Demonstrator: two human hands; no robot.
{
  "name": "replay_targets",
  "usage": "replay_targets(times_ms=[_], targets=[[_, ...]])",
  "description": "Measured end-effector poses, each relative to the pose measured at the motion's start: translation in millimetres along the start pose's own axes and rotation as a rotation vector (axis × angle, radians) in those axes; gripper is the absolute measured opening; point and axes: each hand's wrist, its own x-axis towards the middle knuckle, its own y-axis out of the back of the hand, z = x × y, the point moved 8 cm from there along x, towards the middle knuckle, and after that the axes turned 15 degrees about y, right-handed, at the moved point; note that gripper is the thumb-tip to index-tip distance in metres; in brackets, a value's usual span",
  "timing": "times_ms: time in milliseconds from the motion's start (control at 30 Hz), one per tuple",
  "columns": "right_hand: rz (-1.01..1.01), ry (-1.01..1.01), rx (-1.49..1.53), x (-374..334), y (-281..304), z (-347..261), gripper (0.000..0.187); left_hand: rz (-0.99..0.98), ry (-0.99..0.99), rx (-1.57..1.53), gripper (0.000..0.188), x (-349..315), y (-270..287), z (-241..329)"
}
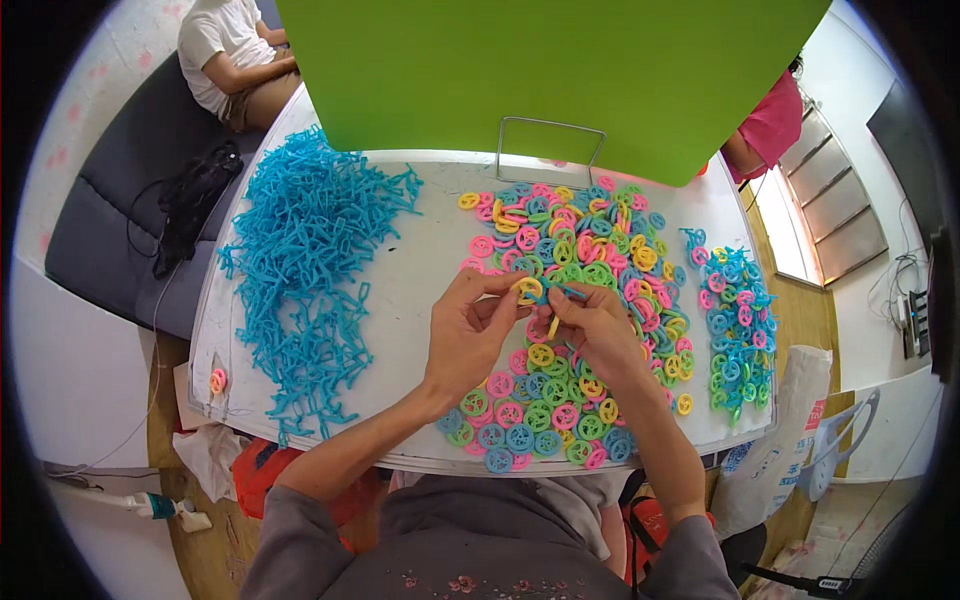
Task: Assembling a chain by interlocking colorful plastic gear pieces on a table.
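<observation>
Both hands meet over a heap of small plastic wheels in pink, yellow, green and blue. My left hand pinches a yellow toy wheel between thumb and fingertips. Right beside it, my right hand is closed on a small blue plastic piece, whose end meets the yellow wheel; whether they are joined I cannot tell. A second yellow part, seen edge-on, sticks out below the right fingers. Far to the left lies a large pile of thin blue plastic pieces.
At the table's right edge sits a pile of blue pieces with coloured wheels. A green panel with a wire stand rises at the back. Pink wheels lie at the left corner. Two other people sit beyond the table.
</observation>
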Motion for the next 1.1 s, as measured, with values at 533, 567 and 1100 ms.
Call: replay_targets(times_ms=[533,567,1100], targets=[[-0.032,0.352,-0.458,0.9,-6.6,-38.1,0.019,-0.061,0.008,0.159,0.021,3.9,5.2,9.5],[-0.084,0.340,-0.429,1.1,-9.6,-37.2,0.020,-0.035,0.013,0.183,0.022,5.1,7.2,8.0],[-0.181,0.306,-0.197,3.7,1.7,-25.5,0.027,-0.056,0.154,0.027,0.025,9.5,12.4,0.0]])
